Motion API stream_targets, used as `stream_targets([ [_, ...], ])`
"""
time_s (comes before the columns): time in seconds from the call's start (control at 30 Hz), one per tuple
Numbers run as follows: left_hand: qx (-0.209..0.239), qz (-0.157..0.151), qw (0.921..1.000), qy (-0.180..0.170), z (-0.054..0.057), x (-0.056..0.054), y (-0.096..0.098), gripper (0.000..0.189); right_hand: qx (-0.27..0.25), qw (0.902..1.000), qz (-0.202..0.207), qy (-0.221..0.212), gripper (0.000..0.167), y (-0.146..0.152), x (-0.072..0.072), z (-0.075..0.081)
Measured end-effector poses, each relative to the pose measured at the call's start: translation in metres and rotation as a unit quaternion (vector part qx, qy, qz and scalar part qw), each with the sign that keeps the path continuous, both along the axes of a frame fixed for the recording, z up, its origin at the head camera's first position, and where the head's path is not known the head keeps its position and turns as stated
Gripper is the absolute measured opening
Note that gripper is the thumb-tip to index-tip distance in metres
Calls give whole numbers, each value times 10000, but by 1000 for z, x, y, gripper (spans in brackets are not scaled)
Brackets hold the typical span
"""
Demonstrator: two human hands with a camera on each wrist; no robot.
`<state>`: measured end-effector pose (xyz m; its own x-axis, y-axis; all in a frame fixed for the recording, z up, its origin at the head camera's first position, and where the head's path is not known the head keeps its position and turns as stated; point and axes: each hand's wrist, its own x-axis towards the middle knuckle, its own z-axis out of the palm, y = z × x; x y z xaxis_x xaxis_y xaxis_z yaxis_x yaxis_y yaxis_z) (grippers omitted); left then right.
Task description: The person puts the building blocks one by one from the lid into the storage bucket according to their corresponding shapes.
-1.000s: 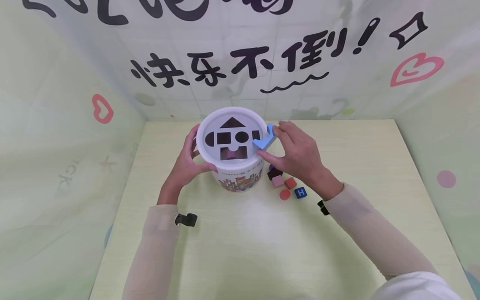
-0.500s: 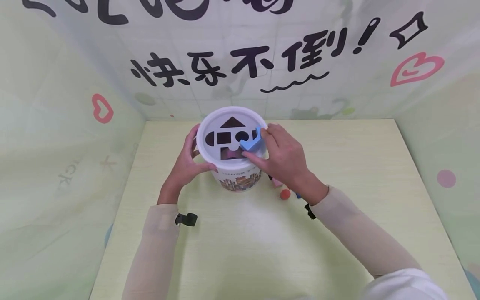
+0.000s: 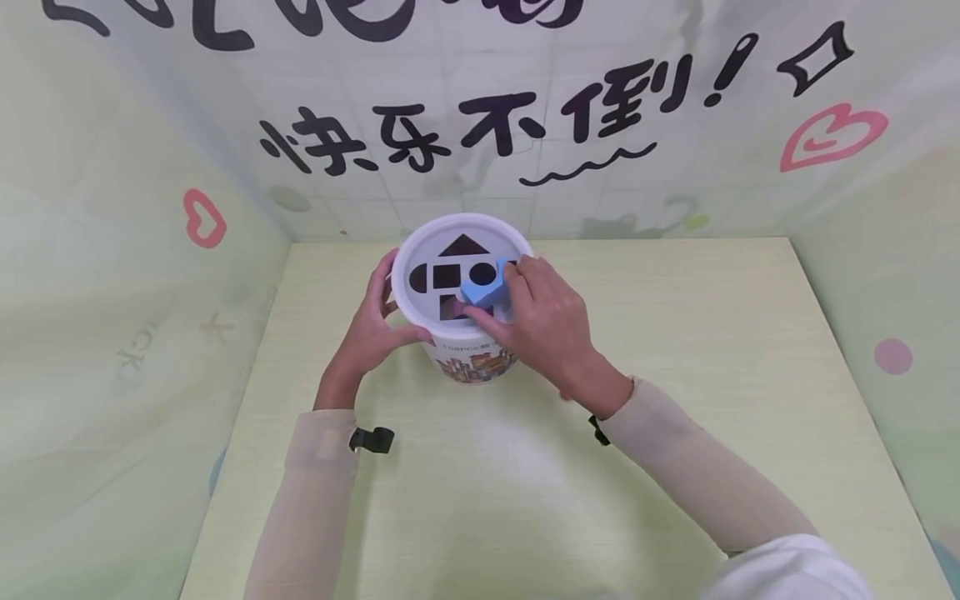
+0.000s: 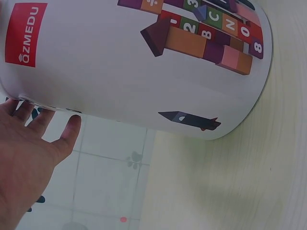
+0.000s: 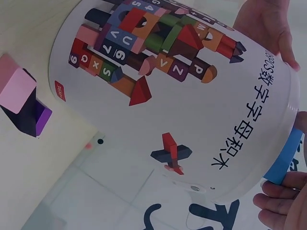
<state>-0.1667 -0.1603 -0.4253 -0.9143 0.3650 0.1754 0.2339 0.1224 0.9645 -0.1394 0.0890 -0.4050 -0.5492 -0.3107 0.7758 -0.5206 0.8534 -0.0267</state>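
Note:
A white bucket [image 3: 476,364] with printed block pictures stands upright at the back of the table. Its lid [image 3: 422,313] has several shaped cut-outs: triangle, square, circle, half-round and a notched rectangle. My left hand [image 3: 369,325] holds the bucket at its left side, thumb in front and fingers behind, just below the rim. Between thumb and fingers, my right hand [image 3: 551,321] pinches a light blue arch-shaped block [image 3: 483,292] over the lid, overlapping the notched rectangle. In the right wrist view the blue block [image 5: 285,160] shows at the rim, mostly hidden by the hand.
Right of the bucket lie loose blocks: a pink one [image 5: 20,88], a purple one [image 5: 43,118] and a dark one. In the head view the right hand and wrist cover most of them; a bit of a red block [image 3: 566,395] shows. A printed backdrop [image 3: 600,192] rises behind.
My right hand has moved left with the blue block, from the lid's right rim to above the notched rectangle. The left hand and the bucket stay in place.

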Motion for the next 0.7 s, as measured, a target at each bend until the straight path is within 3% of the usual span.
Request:
stream_targets([
  [0.7, -39, -8, 10000, 28, 0, -1, -1, 113, 166, 9997, -146, -106, 67, -21, 4, -5],
])
